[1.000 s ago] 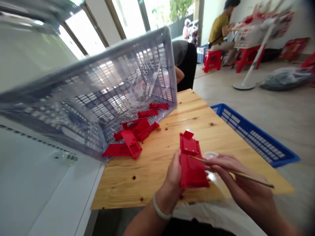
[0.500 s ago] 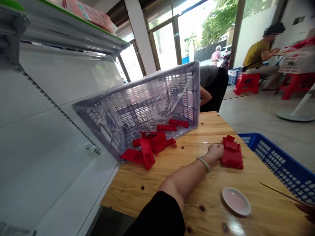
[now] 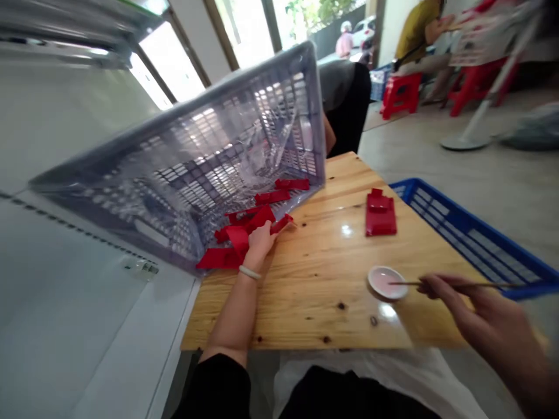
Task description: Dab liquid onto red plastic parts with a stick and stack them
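Note:
My left hand (image 3: 261,238) reaches to the red plastic pieces (image 3: 218,257) at the mouth of the tipped basket (image 3: 174,137). It touches a piece there; its fingertips are hidden among the red parts, so a firm grip cannot be made out. In my right hand (image 3: 484,311) is a thin brush (image 3: 413,283), pinched between thumb and fingers. The brush's tip is over or in a small white dish (image 3: 371,285) of pale pink liquid. Farther back on the table lies a stack of red plastic parts (image 3: 381,220), apart from both hands.
The wooden table (image 3: 305,302) carries all this. A blue crate (image 3: 476,238) stands beyond its right edge. White shelving (image 3: 52,291) is on the left. One person (image 3: 349,93) bends behind the basket; another (image 3: 421,35) sits near a red stool (image 3: 400,96).
My left hand has moved from the red stack leftward to the pieces at the basket. My right hand has come into view, bringing the brush to the dish. The view has shifted.

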Demonstrator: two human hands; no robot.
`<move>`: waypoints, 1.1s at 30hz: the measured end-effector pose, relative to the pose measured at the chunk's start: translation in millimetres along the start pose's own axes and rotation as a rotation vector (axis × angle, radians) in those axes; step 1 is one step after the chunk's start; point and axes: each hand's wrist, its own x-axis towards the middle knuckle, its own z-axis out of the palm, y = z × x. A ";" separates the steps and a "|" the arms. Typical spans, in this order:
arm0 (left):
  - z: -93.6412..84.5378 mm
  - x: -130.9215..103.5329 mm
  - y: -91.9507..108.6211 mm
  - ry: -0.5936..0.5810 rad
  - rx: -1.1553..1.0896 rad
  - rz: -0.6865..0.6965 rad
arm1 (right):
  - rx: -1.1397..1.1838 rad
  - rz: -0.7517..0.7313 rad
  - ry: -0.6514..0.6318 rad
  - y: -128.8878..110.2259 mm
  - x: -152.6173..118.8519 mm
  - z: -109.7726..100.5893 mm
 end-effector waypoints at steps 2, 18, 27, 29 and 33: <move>10.2 -12.4 -3.9 -0.052 -0.126 0.036 | -0.045 -0.058 0.026 -0.9 -0.2 6.3; 46.9 -154.1 14.3 -0.717 -1.358 -0.345 | -0.174 -0.035 -0.034 -5.3 -2.8 8.4; 47.8 -160.7 22.5 -0.645 -1.359 -0.415 | -0.111 -0.016 -0.076 -15.3 -0.3 8.7; 48.5 -160.7 22.4 -0.670 -1.363 -0.394 | -0.095 -0.021 -0.075 -16.5 2.6 8.3; 50.4 -162.7 24.9 -0.763 -1.392 -0.377 | -0.065 -0.018 -0.065 -20.3 5.7 5.4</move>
